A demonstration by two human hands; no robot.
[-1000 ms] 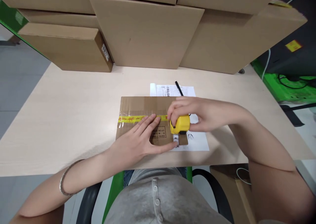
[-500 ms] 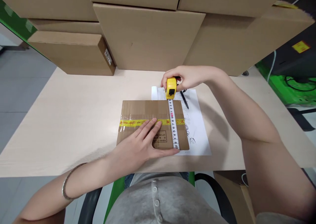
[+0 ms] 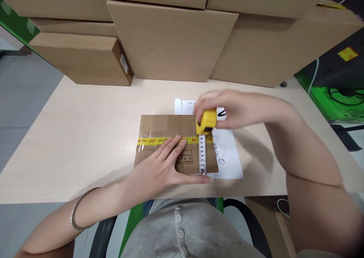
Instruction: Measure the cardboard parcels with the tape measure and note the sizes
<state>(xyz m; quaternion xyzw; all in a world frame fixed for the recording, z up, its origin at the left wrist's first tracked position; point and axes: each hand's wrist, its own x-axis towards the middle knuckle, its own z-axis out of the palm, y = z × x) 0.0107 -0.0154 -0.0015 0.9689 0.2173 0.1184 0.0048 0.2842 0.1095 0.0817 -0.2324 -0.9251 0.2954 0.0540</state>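
A flat brown cardboard box [image 3: 165, 125] with yellow printed tape lies on the table, partly over white papers [image 3: 230, 155]. My left hand [image 3: 167, 159] rests on it with fingers spread, the thumb stretched along the near edge by the tape's end. Above the box's far right part, my right hand [image 3: 218, 106] grips a yellow tape measure [image 3: 207, 121], slightly blurred. Its white blade [image 3: 202, 152] runs from the case down across the box to the near edge, with the metal end hook beside my left thumb.
Large cardboard boxes [image 3: 170, 42] stand along the table's back, and a smaller carton [image 3: 82, 59] sits at the back left. A dark device [image 3: 332, 64] and a green surface [image 3: 327, 102] with cables are at the right. The light wooden table [image 3: 85, 136] extends to both sides.
My right hand has brought the tape measure nearer and slightly right, over the box, and the visible blade is shorter. My left thumb has shifted slightly down off the tape's end.
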